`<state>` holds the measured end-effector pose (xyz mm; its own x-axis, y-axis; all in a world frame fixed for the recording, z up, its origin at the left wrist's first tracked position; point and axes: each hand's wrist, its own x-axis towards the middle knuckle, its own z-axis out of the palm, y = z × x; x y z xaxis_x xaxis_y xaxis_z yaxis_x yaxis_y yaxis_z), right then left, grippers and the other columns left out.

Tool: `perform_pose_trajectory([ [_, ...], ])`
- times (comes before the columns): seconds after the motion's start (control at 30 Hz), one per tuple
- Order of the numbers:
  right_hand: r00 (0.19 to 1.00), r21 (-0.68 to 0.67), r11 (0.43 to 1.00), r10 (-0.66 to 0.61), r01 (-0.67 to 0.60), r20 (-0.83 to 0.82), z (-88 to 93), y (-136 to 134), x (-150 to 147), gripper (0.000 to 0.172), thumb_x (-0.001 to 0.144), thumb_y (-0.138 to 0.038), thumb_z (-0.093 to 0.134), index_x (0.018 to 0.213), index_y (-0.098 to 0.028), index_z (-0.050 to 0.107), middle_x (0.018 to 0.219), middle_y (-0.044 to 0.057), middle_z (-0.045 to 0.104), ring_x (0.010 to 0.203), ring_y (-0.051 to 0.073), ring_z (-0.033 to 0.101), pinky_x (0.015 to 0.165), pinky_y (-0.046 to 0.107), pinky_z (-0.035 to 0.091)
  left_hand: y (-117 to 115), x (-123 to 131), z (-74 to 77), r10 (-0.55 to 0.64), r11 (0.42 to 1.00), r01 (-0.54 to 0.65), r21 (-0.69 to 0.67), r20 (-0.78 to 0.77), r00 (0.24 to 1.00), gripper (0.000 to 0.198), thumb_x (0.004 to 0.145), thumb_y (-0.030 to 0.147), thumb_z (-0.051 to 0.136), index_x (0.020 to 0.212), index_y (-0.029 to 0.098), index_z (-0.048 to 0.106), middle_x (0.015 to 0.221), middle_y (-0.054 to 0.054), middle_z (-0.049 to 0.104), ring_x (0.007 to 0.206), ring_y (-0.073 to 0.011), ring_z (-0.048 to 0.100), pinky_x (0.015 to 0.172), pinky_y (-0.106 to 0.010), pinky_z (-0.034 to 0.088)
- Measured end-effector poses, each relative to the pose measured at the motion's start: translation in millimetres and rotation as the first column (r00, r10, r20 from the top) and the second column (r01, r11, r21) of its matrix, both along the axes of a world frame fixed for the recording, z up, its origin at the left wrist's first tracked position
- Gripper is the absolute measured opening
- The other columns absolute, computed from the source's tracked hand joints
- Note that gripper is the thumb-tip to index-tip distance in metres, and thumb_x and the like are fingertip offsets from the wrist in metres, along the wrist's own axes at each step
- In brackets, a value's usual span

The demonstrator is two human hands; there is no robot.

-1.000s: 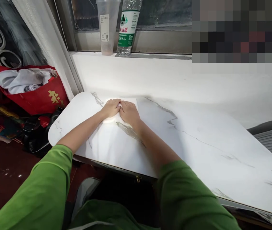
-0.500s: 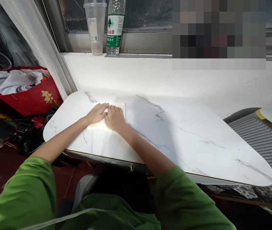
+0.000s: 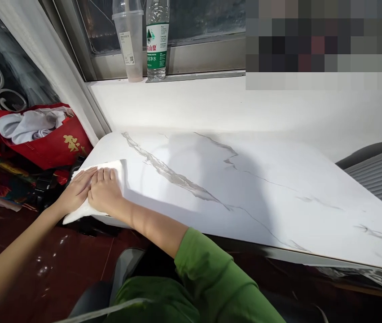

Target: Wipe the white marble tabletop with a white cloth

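A white cloth (image 3: 85, 209) lies over the left end of a white marble-patterned tabletop (image 3: 184, 161), its near corner hanging past the edge. My left hand (image 3: 76, 190) rests flat on the cloth with its fingers stretched out. Close against it, my right hand (image 3: 105, 190) presses down on the same cloth, fingers extended and palm down. Parts of the cloth are hidden beneath both hands.
On the window ledge stand a clear plastic cup (image 3: 130, 45) and a water bottle (image 3: 157, 45). A red bag (image 3: 51, 146) with pale fabric inside sits left of the table. A grey ribbed object (image 3: 379, 177) is at the right.
Both hands and the cloth have slid left and toward me, from farther in on the tabletop to its left end. My view has shifted slightly.
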<state>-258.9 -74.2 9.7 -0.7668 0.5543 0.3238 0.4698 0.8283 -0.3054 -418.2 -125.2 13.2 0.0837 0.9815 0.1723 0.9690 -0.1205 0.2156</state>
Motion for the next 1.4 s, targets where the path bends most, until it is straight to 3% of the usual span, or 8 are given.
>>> perform_pose_trajectory([
  [0.17,1.000,-0.009,1.000,0.007,-0.007,-0.013,-0.5,26,-12,0.060,0.095,-0.029,0.040,0.139,0.011,0.043,0.142,0.031,0.047,0.132,0.039,0.042,0.113,0.051,0.023,25,-8,2.0,0.025,1.000,-0.025,-0.009,0.004,1.000,0.055,0.092,0.035,0.028,0.142,0.016,0.043,0.150,-0.010,0.046,0.140,-0.0241,0.040,0.120,-0.044,0.025],
  [0.37,0.999,-0.001,0.999,-0.047,0.047,0.007,-1.0,94,-12,0.051,0.094,-0.024,0.038,0.135,0.006,0.049,0.139,0.025,0.052,0.126,0.034,0.045,0.110,0.046,0.027,103,-3,1.1,0.057,0.998,-0.057,-0.008,-0.036,0.998,0.056,0.091,0.032,0.028,0.141,0.012,0.044,0.150,-0.012,0.046,0.139,-0.0248,0.041,0.118,-0.044,0.027],
  [0.57,0.984,-0.023,0.984,-0.173,0.174,0.038,-9.7,161,15,0.048,0.093,-0.018,0.036,0.135,0.003,0.049,0.140,0.022,0.052,0.129,0.032,0.043,0.110,0.043,0.026,186,35,-5.3,0.042,0.999,-0.042,-0.003,-0.079,0.996,0.053,0.089,0.024,0.033,0.139,0.012,0.046,0.147,-0.012,0.050,0.137,-0.0236,0.044,0.117,-0.040,0.029],
  [0.7,0.973,0.016,0.973,-0.229,0.230,-0.012,-19.2,180,39,0.046,0.094,-0.016,0.034,0.133,-0.001,0.052,0.138,0.020,0.055,0.126,0.029,0.046,0.110,0.041,0.026,210,64,-8.2,0.007,1.000,-0.007,0.001,-0.070,0.998,0.052,0.090,0.021,0.033,0.139,0.011,0.046,0.147,-0.012,0.050,0.137,-0.0231,0.044,0.117,-0.039,0.028],
  [0.83,0.966,0.015,0.966,-0.260,0.260,-0.003,-24.1,177,56,0.046,0.093,-0.015,0.033,0.133,-0.002,0.053,0.137,0.018,0.056,0.126,0.028,0.046,0.111,0.040,0.026,205,81,-9.2,-0.040,0.999,0.040,-0.001,-0.070,0.997,0.051,0.091,0.020,0.031,0.140,0.009,0.044,0.147,-0.014,0.049,0.136,-0.0239,0.045,0.117,-0.040,0.028],
  [1.03,0.963,0.036,0.963,-0.267,0.269,-0.042,-28.9,150,83,0.047,0.092,-0.015,0.035,0.132,0.000,0.054,0.137,0.019,0.056,0.126,0.029,0.047,0.113,0.041,0.025,177,105,-10.8,-0.084,0.996,0.083,-0.015,-0.083,0.993,0.053,0.093,0.023,0.030,0.143,0.007,0.039,0.151,-0.015,0.044,0.142,-0.0234,0.038,0.120,-0.041,0.022],
  [1.4,0.965,0.196,0.945,-0.255,0.262,-0.064,-40.6,46,168,0.050,0.093,-0.019,0.031,0.134,0.001,0.053,0.138,0.020,0.056,0.130,0.030,0.047,0.115,0.047,0.029,75,176,-17.3,-0.203,0.979,0.204,0.009,-0.094,0.975,0.051,0.098,0.025,0.026,0.143,0.006,0.039,0.153,-0.017,0.041,0.145,-0.0239,0.033,0.122,-0.045,0.018],
])
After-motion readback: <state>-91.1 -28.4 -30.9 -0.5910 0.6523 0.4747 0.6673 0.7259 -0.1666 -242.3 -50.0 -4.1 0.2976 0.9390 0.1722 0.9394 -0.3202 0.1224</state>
